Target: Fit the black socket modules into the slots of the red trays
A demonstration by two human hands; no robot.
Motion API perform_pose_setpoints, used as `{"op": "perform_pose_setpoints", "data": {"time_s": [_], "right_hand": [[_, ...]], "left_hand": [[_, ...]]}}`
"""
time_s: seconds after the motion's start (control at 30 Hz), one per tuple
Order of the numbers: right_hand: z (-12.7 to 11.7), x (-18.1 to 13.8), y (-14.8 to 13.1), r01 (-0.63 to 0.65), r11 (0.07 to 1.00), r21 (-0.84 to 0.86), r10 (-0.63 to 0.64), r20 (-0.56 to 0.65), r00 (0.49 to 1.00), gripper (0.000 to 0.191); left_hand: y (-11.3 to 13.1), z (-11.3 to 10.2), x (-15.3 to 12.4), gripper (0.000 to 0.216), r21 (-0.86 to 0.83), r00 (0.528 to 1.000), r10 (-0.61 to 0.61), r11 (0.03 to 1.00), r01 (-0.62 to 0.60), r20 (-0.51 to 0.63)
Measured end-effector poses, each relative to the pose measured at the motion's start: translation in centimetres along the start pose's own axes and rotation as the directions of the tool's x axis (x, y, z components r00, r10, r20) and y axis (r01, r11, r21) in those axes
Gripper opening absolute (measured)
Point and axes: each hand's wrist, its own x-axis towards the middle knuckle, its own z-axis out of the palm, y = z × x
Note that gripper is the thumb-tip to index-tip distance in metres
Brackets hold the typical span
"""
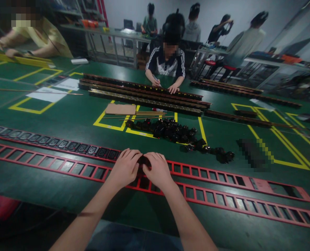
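Note:
My left hand (127,165) and my right hand (157,169) meet over the far red slotted rail (181,168), thumbs towards each other and fingers curled. Between them is a black socket (143,160), mostly hidden by the fingers; both hands grip it at the rail. To the left, a row of black power sockets (77,147) fills the openings of this rail, while its openings to the right hold none. A second red slotted rail (92,170) lies nearer to me, under my wrists, with open slots.
Beyond the rails lies a heap of loose black sockets (167,129), with a cardboard piece (120,108) and thin rods (149,114) behind it. Long dark rails (144,99) cross the green table (66,122). A co-worker (166,62) sits opposite, hands on those rails; another person (45,35) works at far left.

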Motion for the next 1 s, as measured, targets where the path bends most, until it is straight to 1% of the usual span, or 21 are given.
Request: {"op": "perform_pose_setpoints", "data": {"time_s": [0.13,0.4,0.6,0.73,0.83,0.9,0.97,1.0], "right_hand": [[0.0,0.0,0.0,-0.055,0.998,-0.008,0.055,0.015,0.998,0.024],[-0.2,0.0,0.1,-0.043,0.999,-0.032,0.045,0.048,0.998,0.018],[-0.3,0.1,0.1,-0.082,0.996,-0.023,0.083,0.06,0.995,0.019],[-0.4,0.1,-0.1,-0.073,0.997,-0.006,0.073,0.084,0.994,0.02],[-1.2,-0.2,0.8,-0.033,0.999,-0.003,0.033,0.097,0.995,0.027],[-2.4,-0.5,2.4,-0.027,0.999,-0.044,0.029,0.047,0.998,0.032],[-4.2,-0.9,4.7,-0.088,0.987,-0.131,0.08,-0.066,0.995,0.032],[-5.2,-1.1,6.0,-0.142,0.973,-0.184,0.116,-0.148,0.982,0.031]], "left_hand": [[0.0,0.0,0.0,0.036,0.01,1.0,0.003,1.0,-0.003,0.002],[0.1,-0.1,0.1,0.034,0.017,1.0,0.006,1.0,-0.006,0.027],[-0.1,0.2,0.0,0.031,0.018,1.0,0.014,1.0,-0.015,0.026],[-0.4,0.4,-0.1,0.031,0.016,1.0,0.009,1.0,-0.009,0.017],[-0.6,0.6,-0.1,0.031,0.006,1.0,0.005,1.0,-0.005,0.006],[-0.6,0.6,-0.1,0.031,0.004,1.0,0.009,1.0,-0.009,0.002],[-0.6,0.5,-0.1,0.032,0.011,1.0,0.016,1.0,-0.016,0.007],[-0.5,0.4,-0.1,0.033,0.019,1.0,0.02,1.0,-0.02,0.014]]}}
